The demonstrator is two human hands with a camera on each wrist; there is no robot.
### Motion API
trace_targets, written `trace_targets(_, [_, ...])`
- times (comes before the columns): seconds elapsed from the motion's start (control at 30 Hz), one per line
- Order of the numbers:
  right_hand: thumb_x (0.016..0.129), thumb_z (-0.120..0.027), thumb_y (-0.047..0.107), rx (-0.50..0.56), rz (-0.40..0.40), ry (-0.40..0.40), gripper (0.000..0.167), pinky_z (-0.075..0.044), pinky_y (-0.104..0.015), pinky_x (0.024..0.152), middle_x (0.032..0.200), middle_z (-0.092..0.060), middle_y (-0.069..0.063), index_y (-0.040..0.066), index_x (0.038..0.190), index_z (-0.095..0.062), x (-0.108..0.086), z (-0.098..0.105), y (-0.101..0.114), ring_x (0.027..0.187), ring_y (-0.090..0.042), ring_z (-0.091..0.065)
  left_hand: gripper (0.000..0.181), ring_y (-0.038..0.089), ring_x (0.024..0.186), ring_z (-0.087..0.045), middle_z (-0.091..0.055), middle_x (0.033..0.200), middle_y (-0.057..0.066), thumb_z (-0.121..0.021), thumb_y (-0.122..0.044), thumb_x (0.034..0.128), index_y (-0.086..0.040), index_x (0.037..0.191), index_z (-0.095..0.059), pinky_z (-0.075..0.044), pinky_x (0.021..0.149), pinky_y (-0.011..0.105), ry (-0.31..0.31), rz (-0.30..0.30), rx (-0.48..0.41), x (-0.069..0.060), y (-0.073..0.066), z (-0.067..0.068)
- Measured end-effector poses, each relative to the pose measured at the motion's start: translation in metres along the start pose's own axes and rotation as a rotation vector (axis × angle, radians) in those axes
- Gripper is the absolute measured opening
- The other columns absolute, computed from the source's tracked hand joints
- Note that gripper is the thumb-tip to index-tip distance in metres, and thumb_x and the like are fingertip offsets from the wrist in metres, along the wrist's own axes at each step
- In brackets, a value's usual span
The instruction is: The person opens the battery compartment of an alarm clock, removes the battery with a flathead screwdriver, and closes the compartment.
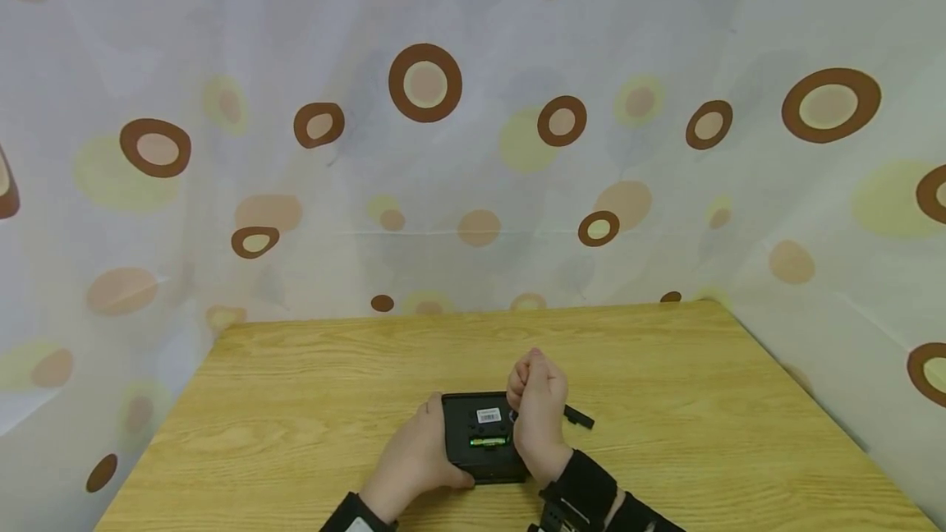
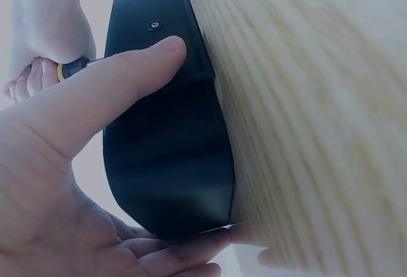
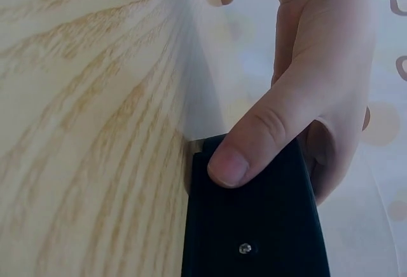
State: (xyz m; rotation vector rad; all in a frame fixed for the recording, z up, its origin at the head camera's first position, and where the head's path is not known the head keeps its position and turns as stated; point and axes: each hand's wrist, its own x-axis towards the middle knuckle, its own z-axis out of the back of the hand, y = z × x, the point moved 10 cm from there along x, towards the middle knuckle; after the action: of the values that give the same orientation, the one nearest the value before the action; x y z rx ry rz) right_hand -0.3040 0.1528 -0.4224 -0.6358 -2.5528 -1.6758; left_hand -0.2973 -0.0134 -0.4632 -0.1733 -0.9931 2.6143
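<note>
A black box-shaped device (image 1: 473,408) lies on the table with a white barcode label (image 1: 489,415) upward. In its open compartment sits a green battery (image 1: 488,442). My left hand (image 1: 420,447) grips the device's left side, its thumb along the near edge, by a screw (image 3: 245,249) in the right wrist view. My right hand (image 1: 539,413) is curled above the right part of the device. It holds a screwdriver (image 2: 75,67) with a black and yellow handle, pointing down at the device. The screwdriver's tip is hidden.
A loose black strip-shaped piece (image 1: 580,417) lies on the wooden table (image 1: 702,433), just right of my right hand. Behind the table hangs a pale curtain (image 1: 473,171) patterned with brown and green ovals.
</note>
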Motion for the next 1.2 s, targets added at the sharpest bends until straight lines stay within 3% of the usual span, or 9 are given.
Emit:
trace_targets(0.3, [0.117,-0.032,0.021,0.029,0.030,-0.003,0.050,-0.011,-0.034,0.051,0.059,-0.020,0.003,0.009,0.069,-0.033,-0.004,0.003,0.004,0.048,-0.012,-0.015,0.107,0.027,0.102,-0.066,-0.068,0.120,0.020,-0.107,-0.020,0.0511,0.009,0.136,-0.048,-0.055,0.087,0.046,-0.009,-0.005,0.006,-0.001,0.000,-0.001])
trace_targets(0.87, [0.117,-0.030,0.018,0.050,0.013,-0.025,0.048,-0.010,-0.035,0.051,0.059,-0.020,0.003,0.009,0.069,-0.032,-0.006,0.007,0.004,0.048,-0.012,-0.014,0.108,0.028,0.102,-0.066,-0.067,0.122,0.021,-0.107,-0.019,0.0527,0.009,0.138,-0.047,-0.055,0.088,0.048,0.009,0.001,-0.008,-0.002,-0.001,-0.003])
trace_targets(1.2, [0.114,-0.031,0.017,0.094,-0.061,-0.046,0.045,-0.008,-0.036,0.054,0.062,-0.015,0.002,0.014,0.069,-0.028,0.003,0.015,0.002,0.053,-0.015,-0.008,0.109,0.031,0.107,-0.067,-0.066,0.123,0.023,-0.107,-0.018,0.0527,0.010,0.139,-0.047,-0.055,0.091,0.051,0.010,-0.004,-0.015,-0.004,-0.001,0.001])
